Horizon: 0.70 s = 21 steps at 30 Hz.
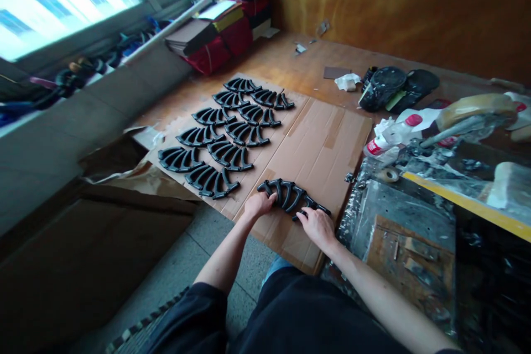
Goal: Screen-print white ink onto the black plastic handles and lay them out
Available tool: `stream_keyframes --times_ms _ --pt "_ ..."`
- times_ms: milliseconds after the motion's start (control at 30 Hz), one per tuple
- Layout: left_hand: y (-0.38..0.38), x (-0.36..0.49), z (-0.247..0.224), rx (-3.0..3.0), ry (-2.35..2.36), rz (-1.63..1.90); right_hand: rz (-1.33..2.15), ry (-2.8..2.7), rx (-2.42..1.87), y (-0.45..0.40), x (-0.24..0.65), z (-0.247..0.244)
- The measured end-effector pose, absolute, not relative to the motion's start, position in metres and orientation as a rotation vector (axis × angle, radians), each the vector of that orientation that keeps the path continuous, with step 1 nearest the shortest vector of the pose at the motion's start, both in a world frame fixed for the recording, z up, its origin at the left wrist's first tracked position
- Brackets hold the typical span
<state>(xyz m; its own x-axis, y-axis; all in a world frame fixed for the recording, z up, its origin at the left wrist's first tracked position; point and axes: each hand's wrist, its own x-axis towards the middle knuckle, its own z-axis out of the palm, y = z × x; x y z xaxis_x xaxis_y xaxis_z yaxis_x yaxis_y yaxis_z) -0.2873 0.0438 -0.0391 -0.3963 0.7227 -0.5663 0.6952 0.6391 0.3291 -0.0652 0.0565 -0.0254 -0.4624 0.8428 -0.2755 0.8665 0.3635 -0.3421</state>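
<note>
A row of curved black parts (286, 194) lies near the front edge of a flattened cardboard sheet (315, 149). My left hand (259, 203) is closed on the left end of this row. At its right end, my right hand (317, 225) has its fingers closed on another black part of the same row. Several similar fan-shaped groups of black parts (224, 154) lie in columns on the left half of the cardboard, apart from both hands.
Dark round containers (384, 87) and a plastic bottle (379, 145) stand on the right. A stained board (409, 265) lies beside the cardboard. Red bundles (215, 50) sit at the back left, below the window. A brown box (78, 265) is at the lower left.
</note>
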Motion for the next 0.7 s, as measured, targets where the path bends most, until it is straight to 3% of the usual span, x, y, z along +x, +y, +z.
stream_keyframes --times_ms 167,267,700 --pt "0.004 -0.263 -0.04 1.386 2.442 0.306 -0.683 2.473 1.605 0.059 -0.063 -0.02" --pt "-0.005 -0.238 -0.041 1.713 2.377 0.485 -0.64 2.473 1.577 0.064 -0.068 -0.017" --pt "0.015 -0.198 -0.065 1.771 2.311 0.251 -0.801 2.571 1.438 0.074 -0.062 -0.032"
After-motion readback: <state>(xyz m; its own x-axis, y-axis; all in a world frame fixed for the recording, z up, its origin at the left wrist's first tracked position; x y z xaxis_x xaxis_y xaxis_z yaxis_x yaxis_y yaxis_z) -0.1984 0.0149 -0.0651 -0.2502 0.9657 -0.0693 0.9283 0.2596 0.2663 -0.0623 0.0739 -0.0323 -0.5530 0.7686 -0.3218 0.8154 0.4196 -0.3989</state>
